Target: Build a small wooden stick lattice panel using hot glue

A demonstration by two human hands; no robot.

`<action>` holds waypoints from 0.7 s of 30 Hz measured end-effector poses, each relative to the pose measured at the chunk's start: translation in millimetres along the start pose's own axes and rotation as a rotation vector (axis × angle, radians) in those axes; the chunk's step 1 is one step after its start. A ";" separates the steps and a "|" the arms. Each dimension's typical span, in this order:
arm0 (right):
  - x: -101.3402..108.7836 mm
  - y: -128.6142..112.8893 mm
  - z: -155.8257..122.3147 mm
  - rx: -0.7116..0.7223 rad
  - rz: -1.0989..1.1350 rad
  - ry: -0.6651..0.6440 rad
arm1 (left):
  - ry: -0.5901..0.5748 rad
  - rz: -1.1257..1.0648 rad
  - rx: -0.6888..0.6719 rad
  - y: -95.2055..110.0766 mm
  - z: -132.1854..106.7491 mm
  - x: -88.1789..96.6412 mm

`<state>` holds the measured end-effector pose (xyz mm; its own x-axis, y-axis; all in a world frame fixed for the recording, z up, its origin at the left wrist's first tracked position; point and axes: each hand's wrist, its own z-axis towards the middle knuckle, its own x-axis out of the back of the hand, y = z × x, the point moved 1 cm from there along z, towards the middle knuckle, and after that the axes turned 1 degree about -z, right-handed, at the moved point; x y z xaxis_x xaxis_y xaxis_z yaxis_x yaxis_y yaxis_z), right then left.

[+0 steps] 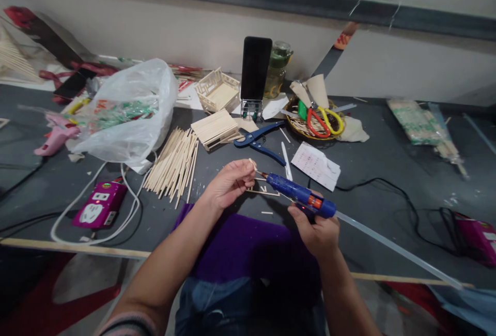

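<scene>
My right hand is wrapped round the handle of a blue hot glue gun, with a long clear glue stick running out of its back end. The gun's nozzle points left, at the fingertips of my left hand. Those fingers pinch a small wooden stick piece, close to or touching the nozzle tip. On the table just below lies a small frame of thin wooden sticks, partly hidden by the gun. A short loose stick piece is nearer me.
Left lie a pile of wooden sticks, a plastic bag and a purple power strip. Beyond are a stick-built box, blue cutters, a phone, a white pen and a basket with scissors. A black cord runs right.
</scene>
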<state>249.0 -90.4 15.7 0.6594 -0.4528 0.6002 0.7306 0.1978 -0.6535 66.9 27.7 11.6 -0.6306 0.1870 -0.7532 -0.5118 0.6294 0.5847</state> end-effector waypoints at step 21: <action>3.7 -4.9 2.4 -0.107 0.061 0.020 | -0.007 0.013 -0.002 0.6 -1.0 -0.6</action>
<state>248.3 -90.9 22.3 0.6976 -0.4600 0.5494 0.6656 0.1323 -0.7345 66.4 27.2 12.6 -0.6330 0.2006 -0.7477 -0.5050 0.6250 0.5952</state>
